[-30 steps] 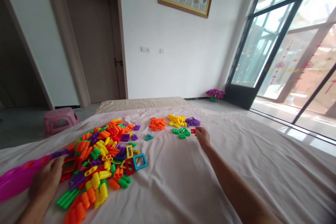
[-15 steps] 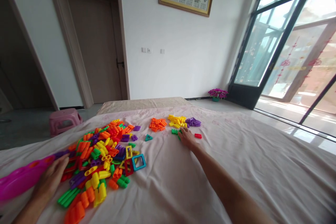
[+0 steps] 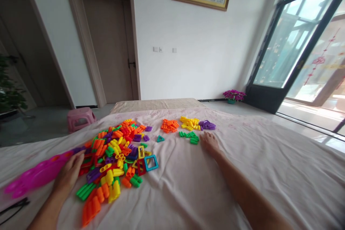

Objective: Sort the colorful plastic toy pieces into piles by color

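Note:
My left hand (image 3: 69, 171) lies at the left edge of a mixed heap of plastic building blocks (image 3: 115, 146), fingers stretched out, beside a pink plastic piece (image 3: 40, 173). It holds nothing that I can see. My right hand (image 3: 210, 143) is palm down on the cloth, fingers a little apart, just right of a few green blocks (image 3: 192, 137). The red block seen earlier is hidden, apparently under this hand. Behind are small piles of orange blocks (image 3: 170, 125), yellow blocks (image 3: 189, 123) and purple blocks (image 3: 207, 125).
A pale, creased cloth (image 3: 183, 194) covers the surface. A green triangle frame (image 3: 160, 138) and a blue square frame (image 3: 151, 163) lie right of the heap. Black cord-like loops (image 3: 14, 206) are at the lower left. A pink stool (image 3: 81, 118) stands beyond.
My right hand has shifted right, off the green blocks and over the spot where the red block lay. My left hand stays by the heap. The whole view has turned slightly left.

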`<act>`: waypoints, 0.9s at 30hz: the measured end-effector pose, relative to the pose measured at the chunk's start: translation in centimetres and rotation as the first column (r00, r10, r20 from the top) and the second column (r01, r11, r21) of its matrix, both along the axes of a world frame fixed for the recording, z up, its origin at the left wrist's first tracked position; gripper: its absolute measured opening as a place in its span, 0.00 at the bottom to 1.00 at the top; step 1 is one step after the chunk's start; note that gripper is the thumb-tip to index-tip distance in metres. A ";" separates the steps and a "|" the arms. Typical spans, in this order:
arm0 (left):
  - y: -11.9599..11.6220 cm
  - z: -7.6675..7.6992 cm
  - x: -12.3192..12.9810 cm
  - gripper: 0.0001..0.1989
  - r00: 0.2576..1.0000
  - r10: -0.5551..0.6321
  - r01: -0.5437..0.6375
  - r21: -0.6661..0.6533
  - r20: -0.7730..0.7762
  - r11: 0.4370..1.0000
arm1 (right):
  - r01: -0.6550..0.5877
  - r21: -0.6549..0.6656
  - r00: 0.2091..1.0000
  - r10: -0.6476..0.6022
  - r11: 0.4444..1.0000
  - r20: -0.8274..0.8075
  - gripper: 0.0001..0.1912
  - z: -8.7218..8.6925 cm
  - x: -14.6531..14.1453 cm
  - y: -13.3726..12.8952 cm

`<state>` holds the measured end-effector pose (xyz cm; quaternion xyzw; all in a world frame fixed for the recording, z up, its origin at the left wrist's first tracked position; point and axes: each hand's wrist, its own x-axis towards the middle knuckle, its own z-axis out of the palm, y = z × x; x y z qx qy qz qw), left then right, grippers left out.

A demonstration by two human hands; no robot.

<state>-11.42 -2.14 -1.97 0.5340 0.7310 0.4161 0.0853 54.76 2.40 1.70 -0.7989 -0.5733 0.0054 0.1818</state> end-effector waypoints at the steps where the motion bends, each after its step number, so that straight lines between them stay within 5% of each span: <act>1: -0.1 0.1 0.1 0.28 0.999 -0.017 0.017 0.002 0.044 1.000 | -0.033 0.012 0.999 0.033 0.999 0.007 0.27 0.2 -0.5 0.0; 4: -0.9 0.4 0.3 0.29 0.985 -0.041 0.042 -0.001 0.165 0.999 | -0.094 0.161 0.995 0.085 0.983 0.058 0.25 1.3 -3.4 -0.4; 6: -1.3 0.6 0.4 0.29 0.987 -0.009 0.012 -0.018 0.159 1.000 | -0.246 0.266 0.969 0.237 0.932 0.068 0.21 2.1 -6.5 -1.0; 8: -1.6 0.7 0.6 0.29 0.990 0.022 -0.017 -0.031 0.139 0.999 | -0.492 0.308 0.859 0.512 0.814 0.018 0.17 2.7 -10.3 -2.0; 10: -1.6 0.7 0.6 0.28 0.992 0.034 -0.030 -0.039 0.121 0.999 | -0.691 0.329 0.665 0.744 0.644 -0.058 0.16 3.0 -14.2 -3.1; 12: -1.5 0.6 0.6 0.28 0.993 0.036 -0.033 -0.030 0.109 0.999 | -0.797 0.315 0.512 0.853 0.515 -0.100 0.24 3.0 -17.9 -4.3; 15: -1.3 0.3 0.5 0.28 0.995 0.026 -0.025 -0.014 0.095 1.000 | -0.881 0.206 0.412 0.905 0.425 -0.104 0.39 2.8 -21.6 -5.8; 21: -1.4 0.4 0.6 0.28 0.997 0.022 -0.022 -0.002 0.080 1.000 | -0.860 0.259 0.440 0.896 0.440 -0.064 0.34 1.8 -23.1 -7.3; 27: -1.5 0.8 0.9 0.28 0.997 0.031 -0.030 -0.003 0.076 1.000 | -0.716 0.321 0.650 0.760 0.620 -0.017 0.25 1.8 -22.1 -7.4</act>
